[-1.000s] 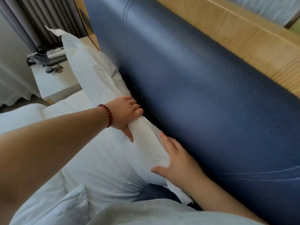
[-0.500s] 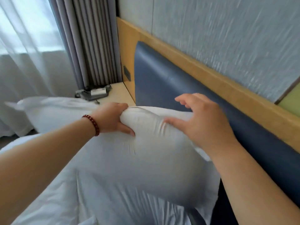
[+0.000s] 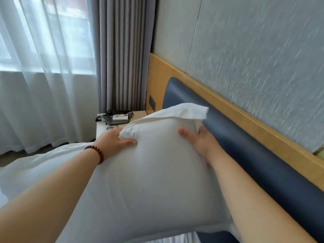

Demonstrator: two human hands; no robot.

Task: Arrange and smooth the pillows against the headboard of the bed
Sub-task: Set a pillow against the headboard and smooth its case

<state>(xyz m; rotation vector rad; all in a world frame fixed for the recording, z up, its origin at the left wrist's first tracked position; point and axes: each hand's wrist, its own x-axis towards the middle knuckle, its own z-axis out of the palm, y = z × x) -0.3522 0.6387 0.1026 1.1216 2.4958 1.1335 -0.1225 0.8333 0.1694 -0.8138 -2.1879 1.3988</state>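
White pillow [image 3: 149, 172] fills the near view, raised over the bed [image 3: 35, 171], its right edge just beside the blue headboard [image 3: 245, 146]. The left hand [image 3: 114, 142] bunches the far left corner, thumb in front. The right hand [image 3: 199, 142] clamps the far right edge, fingers hidden behind; half a second ago it lay spread on top. Beyond stands a bedside table [image 3: 100, 128] with a telephone [image 3: 115, 117], before grey curtains [image 3: 121, 58].

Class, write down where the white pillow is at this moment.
In the head view the white pillow fills the centre, gripped near its far corners by the left hand and right hand, with the blue headboard close on its right.
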